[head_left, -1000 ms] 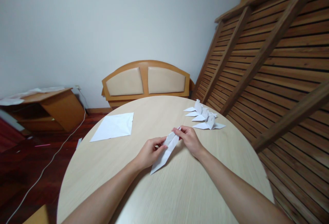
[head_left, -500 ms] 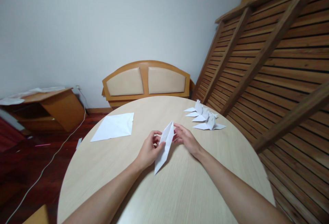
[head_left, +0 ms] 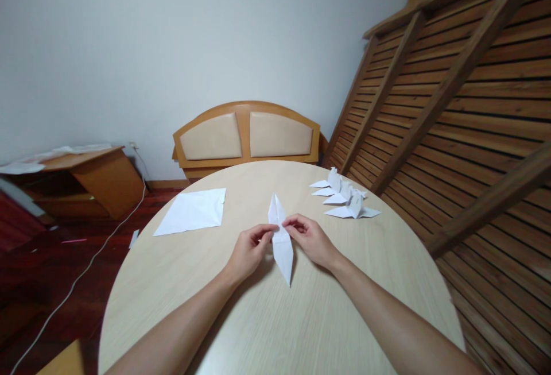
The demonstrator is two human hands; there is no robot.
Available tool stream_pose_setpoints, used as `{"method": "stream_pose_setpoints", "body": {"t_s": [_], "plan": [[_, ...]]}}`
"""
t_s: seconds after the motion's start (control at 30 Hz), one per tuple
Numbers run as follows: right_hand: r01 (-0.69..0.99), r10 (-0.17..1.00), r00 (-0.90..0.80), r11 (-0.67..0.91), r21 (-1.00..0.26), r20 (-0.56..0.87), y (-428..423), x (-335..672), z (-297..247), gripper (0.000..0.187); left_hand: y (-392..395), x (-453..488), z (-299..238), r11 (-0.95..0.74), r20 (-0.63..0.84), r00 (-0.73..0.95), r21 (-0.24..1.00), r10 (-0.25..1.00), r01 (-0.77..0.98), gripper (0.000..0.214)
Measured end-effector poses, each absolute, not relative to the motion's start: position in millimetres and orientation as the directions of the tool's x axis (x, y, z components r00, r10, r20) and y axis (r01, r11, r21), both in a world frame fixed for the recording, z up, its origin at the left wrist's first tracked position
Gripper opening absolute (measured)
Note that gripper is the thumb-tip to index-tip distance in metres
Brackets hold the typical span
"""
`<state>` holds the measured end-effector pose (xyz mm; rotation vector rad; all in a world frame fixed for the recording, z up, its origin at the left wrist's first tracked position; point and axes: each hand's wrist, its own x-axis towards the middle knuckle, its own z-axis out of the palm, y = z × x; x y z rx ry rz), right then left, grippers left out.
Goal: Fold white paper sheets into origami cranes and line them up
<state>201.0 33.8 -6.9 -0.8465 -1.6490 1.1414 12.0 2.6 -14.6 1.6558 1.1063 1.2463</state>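
"While the head view looks down on the table (head_left: 279,335), where is the paper (head_left: 283,257)?"

"Between the left hand (head_left: 251,250) and right hand (head_left: 314,241), one tip pointing away from the wearer, one near. Thumb and forefinger of each pinch it at the middle; the other fingers curl loosely."

"Which step?"

"Folding at the waist, apparently. The next move seems to call for aligned edges and a firm crease."

The left forearm (head_left: 185,320) and right forearm (head_left: 387,312) are showing bare, both narrowing smoothly toward the wrists (head_left: 229,275). The left hand (head_left: 248,250) and right hand (head_left: 314,242) are showing bare too, their slim fingers (head_left: 263,228) partly overlapping.
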Motion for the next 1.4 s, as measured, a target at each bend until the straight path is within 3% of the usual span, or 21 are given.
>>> {"method": "stream_pose_setpoints", "body": {"t_s": [0.13, 0.33, 0.53, 0.9, 1.13, 1.4], "plan": [[0.046, 0.882, -0.383, 0.316, -0.948, 0.276, 32, 205, -3, 0.018, 0, 11, -12, -0.338, 0.309, 0.157, 0.916, 0.938, 0.215, 0.031], [0.026, 0.827, -0.437, 0.406, -0.913, 0.355, 31, 212, 1, 0.016, -3, 11, -9, -0.307, 0.267, 0.202, 0.931, 0.942, 0.200, 0.037], [0.007, 0.801, -0.484, 0.405, -0.914, 0.351, 30, 213, 1, 0.020, -1, 10, -10, -0.343, 0.307, 0.183, 0.914, 0.934, 0.219, 0.028], [0.037, 0.811, -0.460, 0.424, -0.905, 0.361, 31, 210, 0, 0.019, -3, 7, -7, -0.422, 0.382, 0.182, 0.845, 0.906, 0.329, 0.018], [0.039, 0.820, -0.444, 0.422, -0.906, 0.362, 31, 207, -1, 0.028, -1, 7, -14, -0.412, 0.393, 0.129, 0.836, 0.910, 0.361, 0.022], [0.010, 0.874, -0.358, 0.354, -0.935, 0.328, 28, 201, -4, 0.027, -1, 11, -12, -0.378, 0.379, 0.050, 0.882, 0.924, 0.282, 0.028]]}}
